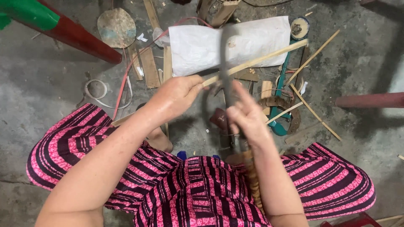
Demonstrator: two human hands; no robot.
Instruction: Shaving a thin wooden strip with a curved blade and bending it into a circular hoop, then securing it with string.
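Observation:
My left hand (176, 94) grips one end of a long pale bamboo strip (269, 54) that slants up to the right over the floor. My right hand (246, 115) holds a dark curved knife (224, 59), its blade blurred and standing upright across the strip, close to my left fingers. Both forearms reach out over my lap, which is covered in pink and black striped cloth (198, 189). The knife's handle is hidden in my right hand.
A white sack (198, 46) lies on the concrete floor beyond my hands. Loose bamboo strips (313, 111), wood offcuts (149, 67), a red cord (126, 77), a round lid (116, 27), a small bowl (299, 27), a teal tool (280, 122) and a red-and-green pole (63, 29) surround it.

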